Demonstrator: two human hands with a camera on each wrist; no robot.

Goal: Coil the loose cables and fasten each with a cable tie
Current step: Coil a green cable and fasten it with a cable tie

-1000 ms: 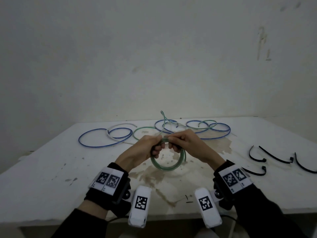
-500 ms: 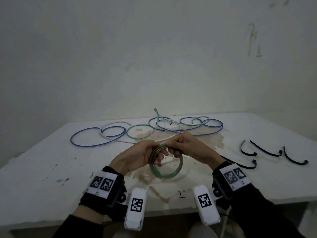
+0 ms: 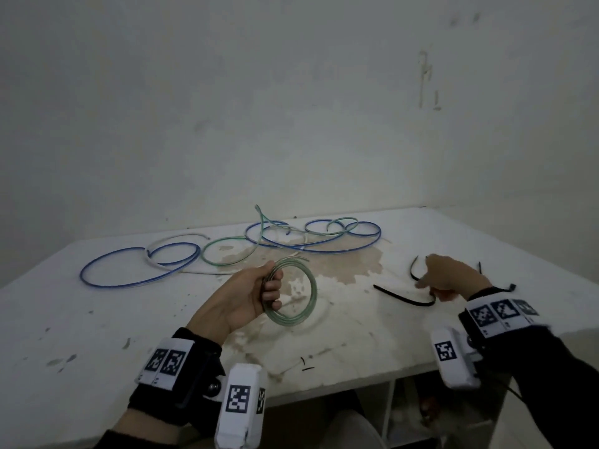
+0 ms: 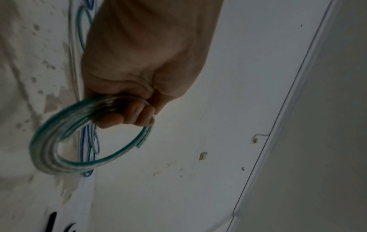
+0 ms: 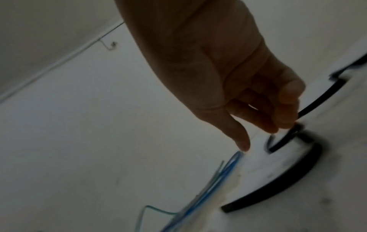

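Note:
My left hand grips a coiled green-and-clear cable by its left side, above the middle of the white table. In the left wrist view the fingers curl round the coil, and its loose end sticks out. My right hand is out at the right over several black cable ties. Its fingers point down with the tips at the head of one curved tie, the same tie that lies just left of the hand in the head view. I see no grip on it.
Loose blue, green and white cables lie looped along the back of the table, with more blue loops at the back middle. Other black ties lie beyond the right hand. A brown stain covers the table's middle. A wall stands close behind.
My right hand has let go of the coil and moved right to the cable ties. The left hand now holds the coil alone, turned more open to view.

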